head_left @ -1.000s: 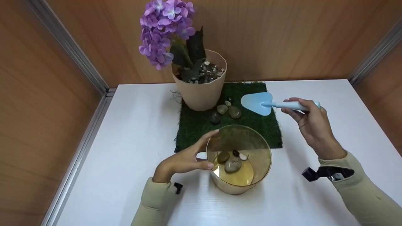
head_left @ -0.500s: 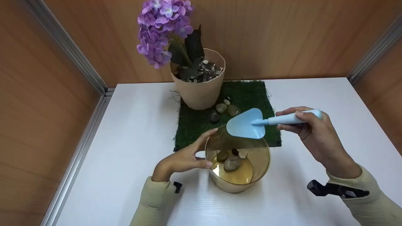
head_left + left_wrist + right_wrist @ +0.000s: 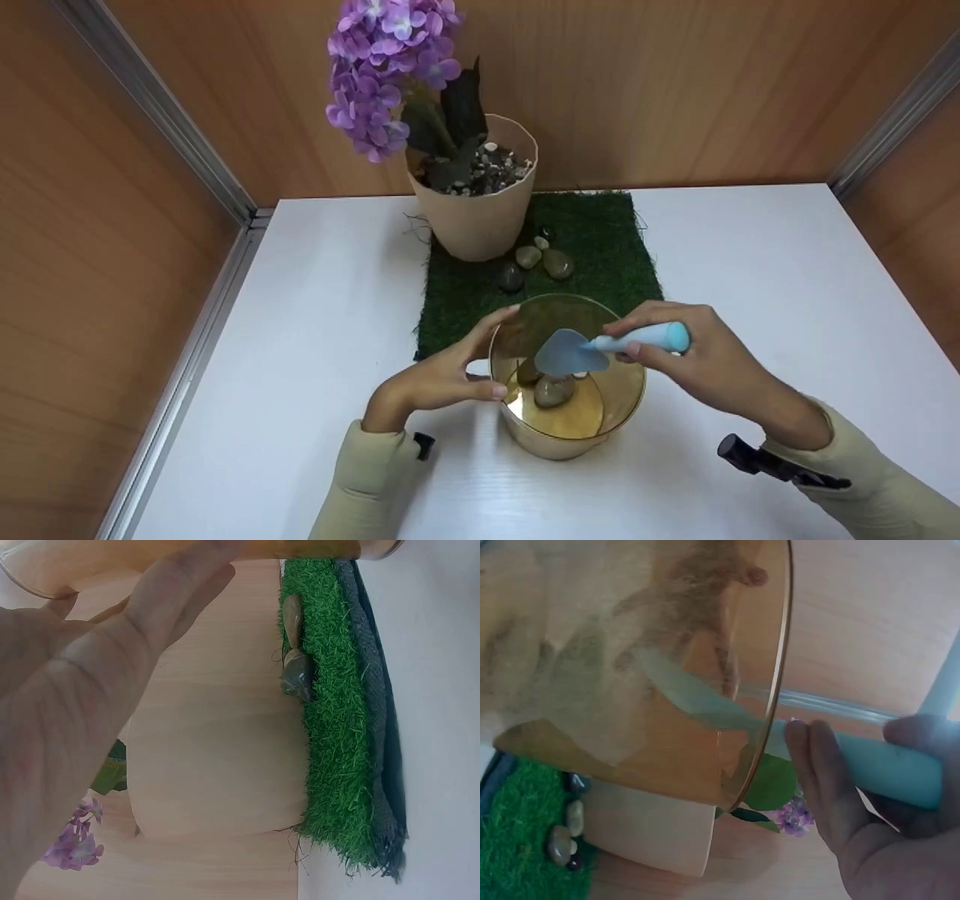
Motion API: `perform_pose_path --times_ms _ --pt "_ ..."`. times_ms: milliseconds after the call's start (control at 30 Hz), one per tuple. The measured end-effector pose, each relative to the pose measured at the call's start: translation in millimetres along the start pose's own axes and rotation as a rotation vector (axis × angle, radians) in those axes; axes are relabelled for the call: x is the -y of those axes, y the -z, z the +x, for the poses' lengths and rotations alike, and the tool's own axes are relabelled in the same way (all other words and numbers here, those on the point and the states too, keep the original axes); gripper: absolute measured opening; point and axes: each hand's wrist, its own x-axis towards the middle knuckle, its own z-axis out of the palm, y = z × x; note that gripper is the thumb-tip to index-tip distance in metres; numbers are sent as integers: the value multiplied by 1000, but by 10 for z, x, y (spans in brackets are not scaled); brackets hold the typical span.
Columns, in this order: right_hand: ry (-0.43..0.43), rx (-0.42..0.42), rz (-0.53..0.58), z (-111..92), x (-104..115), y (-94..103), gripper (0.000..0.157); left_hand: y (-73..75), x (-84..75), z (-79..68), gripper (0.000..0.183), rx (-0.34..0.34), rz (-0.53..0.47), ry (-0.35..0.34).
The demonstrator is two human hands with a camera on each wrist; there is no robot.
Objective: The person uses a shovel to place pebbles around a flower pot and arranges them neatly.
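My left hand [image 3: 442,379] grips the left side of an amber see-through bowl [image 3: 630,397], thumb at the near rim and fingers round the far side. Inside the bowl lie several stones, the largest a grey stone [image 3: 554,391]; the blade hides some of them. My right hand [image 3: 694,360] holds a light blue toy trowel [image 3: 574,352] by its handle, thumb and fingers round it. In the right wrist view the trowel's blade [image 3: 690,694] shows through the bowl's wall, below the rim. The left wrist view has the left hand [image 3: 90,682] against the bowl's side.
Behind the bowl, a green turf mat [image 3: 600,225] carries a beige pot [image 3: 480,225] with purple flowers [image 3: 394,67]. Several stones [image 3: 557,264] lie beside the pot. Wooden panels [image 3: 675,90] wall the white table [image 3: 337,300] at the back and sides.
My right hand has brought the trowel from right of the mat down and left over the rim, its blade now inside the bowl. The left hand keeps its hold on the bowl.
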Motion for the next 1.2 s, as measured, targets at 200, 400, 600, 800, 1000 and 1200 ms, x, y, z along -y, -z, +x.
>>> perform_pose_path --times_ms 200,400,600,800,1000,1200 --pt "33 106 -253 40 -20 -125 19 -2 -6 2 91 -8 3 7" --pt "102 172 -366 97 -61 -228 18 -2 -17 4 92 -11 5 11" --pt "146 199 -454 128 -110 -317 24 -8 3 2 92 -12 5 11" --pt "142 230 -505 164 -112 -379 23 -1 3 3 92 -11 17 8" --pt "154 240 -521 202 -111 -419 22 -2 -7 4 91 -11 4 8" --pt "162 240 -515 214 -109 -403 19 -8 -9 5 91 -8 -8 4"
